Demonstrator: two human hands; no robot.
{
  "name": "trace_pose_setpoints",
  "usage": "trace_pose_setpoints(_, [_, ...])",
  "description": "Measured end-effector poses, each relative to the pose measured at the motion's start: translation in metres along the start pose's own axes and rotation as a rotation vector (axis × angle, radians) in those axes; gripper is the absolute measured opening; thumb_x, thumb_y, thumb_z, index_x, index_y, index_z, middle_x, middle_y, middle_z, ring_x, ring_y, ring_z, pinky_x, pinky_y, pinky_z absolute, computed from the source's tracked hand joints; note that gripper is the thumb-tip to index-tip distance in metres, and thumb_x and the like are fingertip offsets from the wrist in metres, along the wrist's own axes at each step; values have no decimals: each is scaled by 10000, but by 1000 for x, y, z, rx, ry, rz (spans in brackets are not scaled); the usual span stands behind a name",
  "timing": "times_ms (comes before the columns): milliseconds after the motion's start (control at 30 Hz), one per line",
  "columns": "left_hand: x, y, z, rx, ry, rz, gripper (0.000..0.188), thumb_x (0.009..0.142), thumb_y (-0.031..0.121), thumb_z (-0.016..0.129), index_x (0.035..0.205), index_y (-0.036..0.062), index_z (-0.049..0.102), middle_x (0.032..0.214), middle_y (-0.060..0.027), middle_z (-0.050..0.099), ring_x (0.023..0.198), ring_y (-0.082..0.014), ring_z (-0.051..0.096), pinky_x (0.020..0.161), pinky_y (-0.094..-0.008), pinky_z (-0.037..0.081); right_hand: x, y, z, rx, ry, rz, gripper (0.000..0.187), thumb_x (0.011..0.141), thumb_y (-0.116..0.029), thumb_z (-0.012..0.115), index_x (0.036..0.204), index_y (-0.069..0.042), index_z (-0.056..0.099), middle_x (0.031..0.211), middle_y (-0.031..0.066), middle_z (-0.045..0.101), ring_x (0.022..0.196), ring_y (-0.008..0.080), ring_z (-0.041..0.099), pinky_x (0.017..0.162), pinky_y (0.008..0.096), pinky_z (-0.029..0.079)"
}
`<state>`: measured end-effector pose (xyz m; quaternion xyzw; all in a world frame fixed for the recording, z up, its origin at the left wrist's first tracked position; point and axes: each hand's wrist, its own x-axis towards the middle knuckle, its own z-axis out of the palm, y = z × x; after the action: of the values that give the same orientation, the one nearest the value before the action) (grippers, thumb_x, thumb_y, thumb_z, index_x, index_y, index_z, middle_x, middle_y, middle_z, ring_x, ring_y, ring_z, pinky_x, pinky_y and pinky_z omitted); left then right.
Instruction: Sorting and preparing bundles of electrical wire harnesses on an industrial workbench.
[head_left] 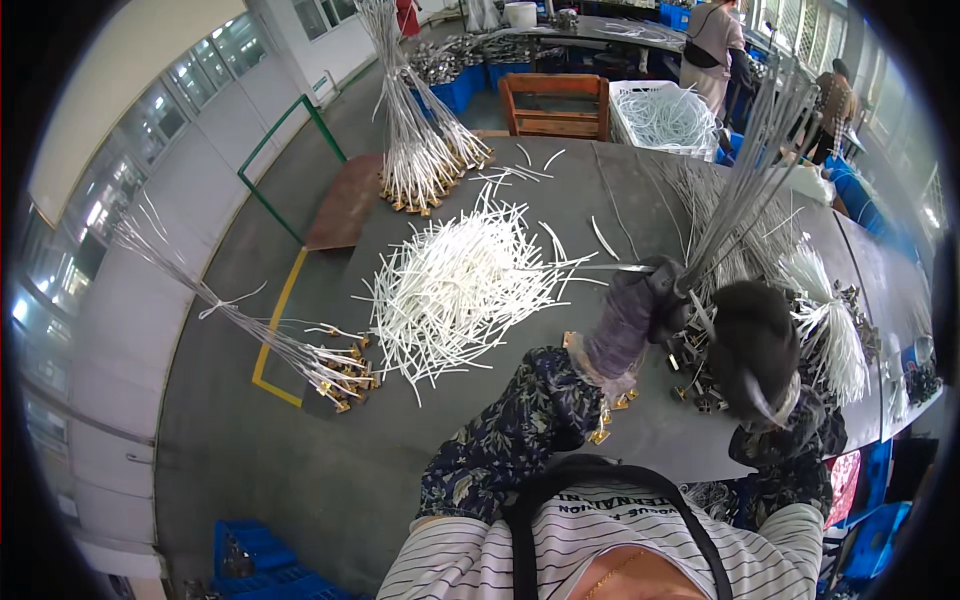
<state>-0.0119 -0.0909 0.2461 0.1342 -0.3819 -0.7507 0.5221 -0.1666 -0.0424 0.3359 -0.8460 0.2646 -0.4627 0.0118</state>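
Observation:
My left hand [630, 318], in a purple and dark glove, is closed around the lower part of an upright bundle of thin grey wires [738, 205]. A thin pale strip [615, 267] sticks out leftward from its fingers, toward a large heap of short white tubes [460, 285]. Just right of it, my right hand [752, 345] wears a black glove and is curled, its back hiding what the fingers hold. Small dark metal parts [690, 375] lie on the table between and below the hands. Brass-coloured pieces [603, 425] show beside my left wrist.
Wire bundles with brass ends stand at the table's far left [425, 150] and lie at its left edge [335, 375]. A white-tube bundle [828, 325] lies at the right. Beyond the table are a wooden chair [555, 105], a white basket [665, 118] and people [712, 45].

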Motion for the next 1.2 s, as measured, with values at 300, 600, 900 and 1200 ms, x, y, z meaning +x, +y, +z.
trace_pose_setpoints(300, [-7,2,13,766,299,815,112,860,88,587,965,54,567,880,-54,564,721,-128,543,612,-243,444,20,-19,3,-381,-247,228,220,693,-68,657,904,-45,603,888,122,604,750,300,608,610,394,481])
trace_pose_setpoints(600, [-24,35,13,995,24,635,283,815,302,651,990,87,591,736,-88,583,702,-257,575,629,-338,456,22,-13,-10,-31,-349,357,196,631,-60,660,814,-34,595,779,89,590,680,250,606,609,338,473])
trace_pose_setpoints(900, [-14,21,17,1317,-245,958,295,801,345,684,908,79,615,1091,-160,543,1014,-239,539,789,-347,458,26,-5,-12,-355,-192,-77,212,584,-69,649,789,-49,598,803,87,578,704,244,595,594,360,447])
trace_pose_setpoints(1200, [-6,34,20,376,-162,258,287,800,256,700,1003,79,601,889,-39,610,842,-153,593,752,-298,481,26,-7,-19,-652,-162,-271,307,528,-174,628,818,-73,629,730,51,536,627,224,545,541,369,383])
